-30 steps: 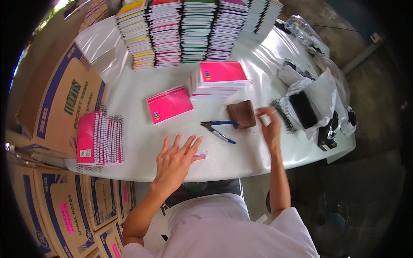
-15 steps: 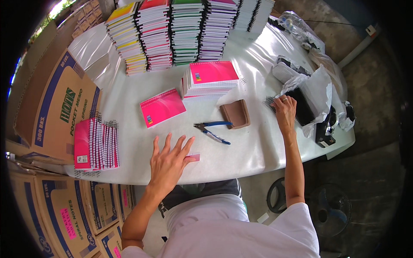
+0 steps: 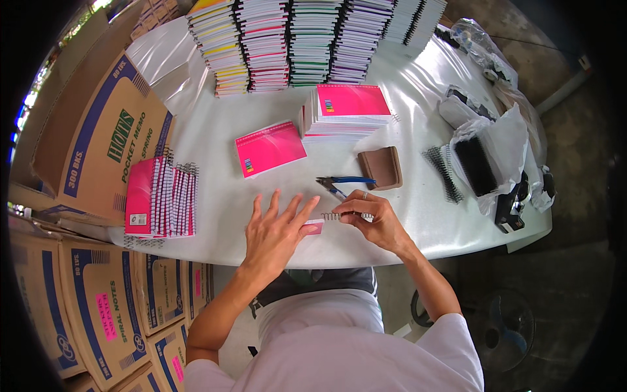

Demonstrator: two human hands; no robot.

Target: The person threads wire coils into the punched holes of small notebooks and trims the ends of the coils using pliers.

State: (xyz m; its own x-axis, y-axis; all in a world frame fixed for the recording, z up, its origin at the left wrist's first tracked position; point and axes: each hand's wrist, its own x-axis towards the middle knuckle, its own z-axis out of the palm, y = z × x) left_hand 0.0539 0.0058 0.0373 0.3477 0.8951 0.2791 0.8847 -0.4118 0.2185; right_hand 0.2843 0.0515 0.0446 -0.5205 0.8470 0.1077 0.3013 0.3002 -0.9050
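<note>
My left hand [image 3: 277, 228] lies with its fingers spread over a small pink-covered pad [image 3: 315, 228] near the table's front edge; most of the pad is hidden under the hand. In my right hand [image 3: 382, 227] a dark spiral binding coil [image 3: 330, 216] is pinched between thumb and fingers, with its left end at the pad's right upper edge. Just beyond the right hand lie blue-handled pliers [image 3: 353, 179], next to a small brown open tray [image 3: 385, 168]. A single pink notebook [image 3: 271, 150] rests flat beyond my left hand.
Behind stand a stack of pink notebooks [image 3: 353, 101] and tall piles of spiral notebooks [image 3: 268, 52]. At the left are coil-bound pink notebooks [image 3: 163, 202] and an open carton [image 3: 111, 130]. Loose coils [image 3: 444, 173] lie at the right beside wrapped black coils [image 3: 475, 165].
My right hand has come left from the loose coils with one coil and now meets the pad by my left hand. The left hand stays on the pad. The whole view has shifted slightly.
</note>
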